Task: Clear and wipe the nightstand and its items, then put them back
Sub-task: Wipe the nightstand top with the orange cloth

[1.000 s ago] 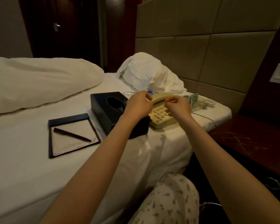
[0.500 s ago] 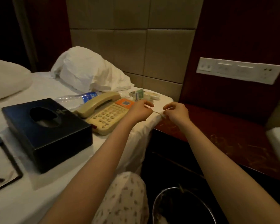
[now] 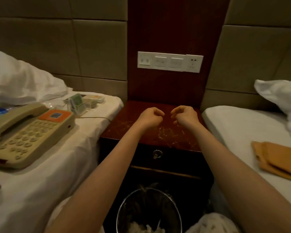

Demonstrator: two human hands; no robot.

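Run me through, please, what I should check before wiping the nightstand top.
1. Nightstand top cleared: ok, nothing lies on it.
2. Cloth ready: ok, it lies on the right bed, not yet picked up.
3. Left hand and right hand free: ok, both are curled above the top with nothing seen in them.
4. Phone out of the way: ok, it sits on the left bed.
5. Cord clear of the top: cannot tell, it drops from sight at the bed's edge.
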